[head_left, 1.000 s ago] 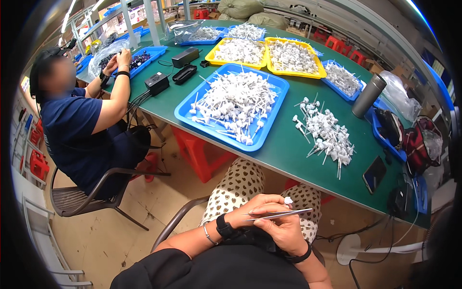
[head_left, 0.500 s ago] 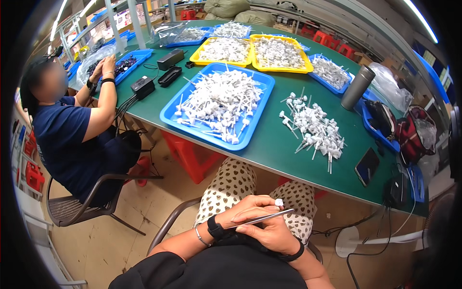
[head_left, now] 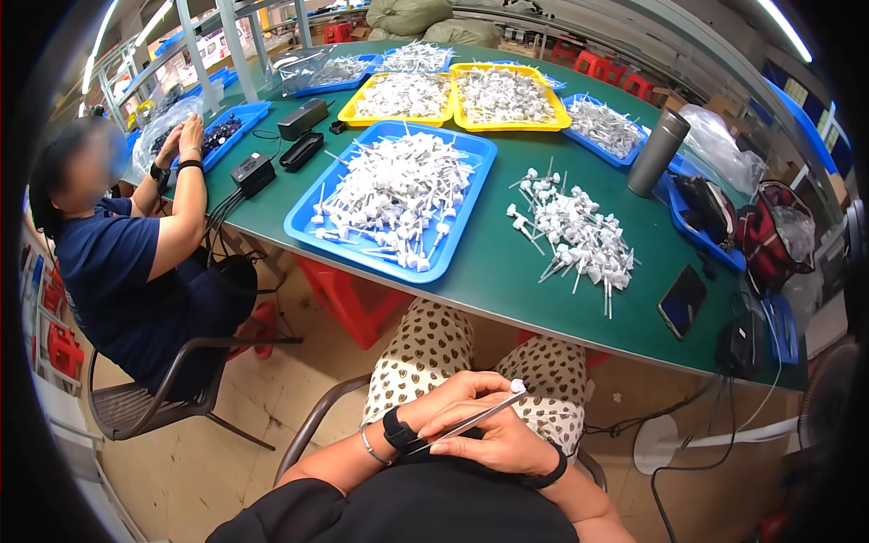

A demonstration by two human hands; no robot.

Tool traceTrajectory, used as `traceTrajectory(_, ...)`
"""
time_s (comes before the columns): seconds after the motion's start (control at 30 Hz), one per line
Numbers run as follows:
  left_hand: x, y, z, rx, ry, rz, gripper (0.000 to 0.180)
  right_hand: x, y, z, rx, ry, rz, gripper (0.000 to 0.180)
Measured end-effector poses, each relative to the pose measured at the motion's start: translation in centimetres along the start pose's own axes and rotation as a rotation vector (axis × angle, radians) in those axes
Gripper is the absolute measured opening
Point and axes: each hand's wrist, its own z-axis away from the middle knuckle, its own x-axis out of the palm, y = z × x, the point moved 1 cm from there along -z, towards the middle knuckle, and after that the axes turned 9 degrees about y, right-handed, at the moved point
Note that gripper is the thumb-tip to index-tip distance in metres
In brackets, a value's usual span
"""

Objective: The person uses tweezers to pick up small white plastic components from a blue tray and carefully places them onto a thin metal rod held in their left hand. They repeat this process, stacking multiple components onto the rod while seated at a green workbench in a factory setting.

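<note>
Both of my hands are together over my lap, below the table edge. My left hand (head_left: 463,393) is closed, pinching a small white plastic piece (head_left: 518,386) at its fingertips. My right hand (head_left: 509,446) grips slim silver tweezers (head_left: 480,417), thumb along the near side. Their upper right end lies against or just beside the white piece; I cannot tell which. The other end reaches toward my left wrist. Ahead on the table are a blue tray (head_left: 299,217) heaped with white stemmed pieces and a loose pile of similar pieces (head_left: 579,231).
Yellow trays (head_left: 453,107) and more blue trays of parts stand farther back on the green table (head_left: 493,299). A grey bottle (head_left: 658,152), a phone (head_left: 682,300) and bags are at the right. A co-worker (head_left: 136,244) sits at the left, handling dark parts. A fan base (head_left: 655,443) stands right.
The tweezers have tilted more steeply, their upper right end drawing in to the white piece. My hands stay together. The whole view has shifted slightly, with the table sliding left.
</note>
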Motion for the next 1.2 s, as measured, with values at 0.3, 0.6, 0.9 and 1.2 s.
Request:
traceTrajectory(0.3,-0.3,0.9,-0.1,-0.061,-0.053,0.037,0.027,-1.8,-1.0,0.8,0.119,0.083,-0.036,0.021)
traceTrajectory(0.6,0.0,1.2,-0.2,0.032,0.055,-0.110,0.025,-3.9,-1.6,2.1,0.060,0.406,-0.472,0.021)
traceTrajectory(0.9,-0.5,1.6,0.2,-0.027,0.074,0.129,0.026,-0.8,-1.1,0.9,0.135,0.208,-0.027,0.021)
traceTrajectory(1.2,-0.1,0.7,-0.2,-0.065,0.064,0.208,0.020,-0.1,-0.9,0.7,0.157,0.133,-0.046,0.020)
